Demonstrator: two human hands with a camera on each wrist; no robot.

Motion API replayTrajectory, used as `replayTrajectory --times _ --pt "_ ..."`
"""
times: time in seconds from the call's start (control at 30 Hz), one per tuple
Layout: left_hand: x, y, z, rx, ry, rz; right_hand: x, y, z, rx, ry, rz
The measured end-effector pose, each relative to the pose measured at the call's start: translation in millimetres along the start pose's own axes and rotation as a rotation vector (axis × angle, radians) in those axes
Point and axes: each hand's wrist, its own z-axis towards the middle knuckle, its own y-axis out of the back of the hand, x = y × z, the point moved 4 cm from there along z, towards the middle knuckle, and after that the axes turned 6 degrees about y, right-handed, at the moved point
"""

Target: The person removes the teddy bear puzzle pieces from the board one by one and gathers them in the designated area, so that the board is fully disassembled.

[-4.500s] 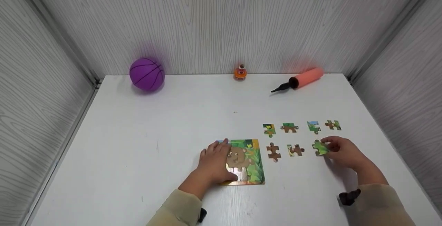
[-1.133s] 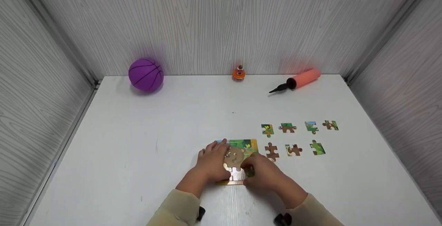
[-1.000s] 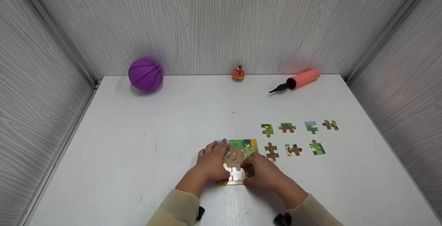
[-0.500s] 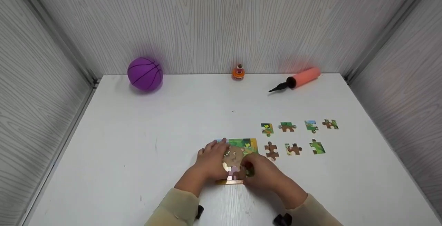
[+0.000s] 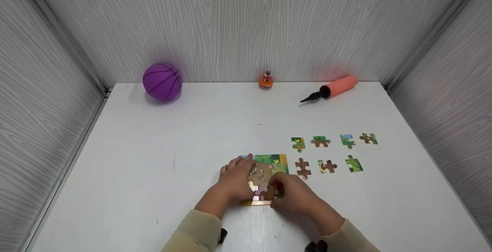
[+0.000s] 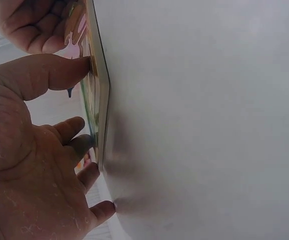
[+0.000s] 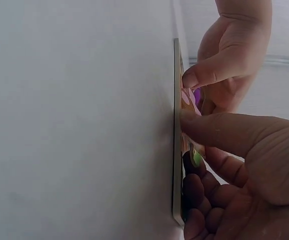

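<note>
A framed jigsaw puzzle with a bear picture lies on the white table. My left hand rests over its left side with fingers spread. In the left wrist view, the left thumb presses the edge of the puzzle frame. At the lower right of the picture, my right hand pinches a puzzle piece, mostly hidden by the fingers. The right wrist view shows a green part of this piece tipped up between the fingers, with the thumb at the frame. Several loose puzzle pieces lie right of the puzzle.
The loose pieces lie in two rows, among them a brown piece close beside the puzzle. Along the back edge stand a purple ball, a small orange toy and a coral hand pump with a black nozzle. Grey wood-grain panels enclose the table.
My right hand has let go of a green piece at the right and moved left to the puzzle. There it has taken hold of another piece, now tilted slightly. The left hand stays put.
</note>
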Motion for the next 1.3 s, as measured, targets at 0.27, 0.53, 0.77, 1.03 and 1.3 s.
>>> replayTrajectory --times 0.27,0.53,0.77,1.03,1.3 --pt "0.3 -0.2 0.1 -0.002 0.006 -0.003 -0.6 -1.2 0.0 0.011 0.025 0.006" --pt "-0.4 0.5 -0.5 -0.003 0.014 0.004 -1.5 -3.5 -0.1 0.028 0.004 0.011" --pt "-0.2 0.0 -0.5 -0.013 0.003 0.016 -2.5 -1.7 -1.2 0.001 0.006 -0.001" --pt "0.8 -0.7 0.0 -0.015 -0.008 0.026 -2.0 0.6 -2.4 -0.023 0.012 0.01" --pt "1.3 -0.5 0.5 -0.01 -0.01 0.03 -2.7 3.8 -4.0 -0.049 0.063 0.008"
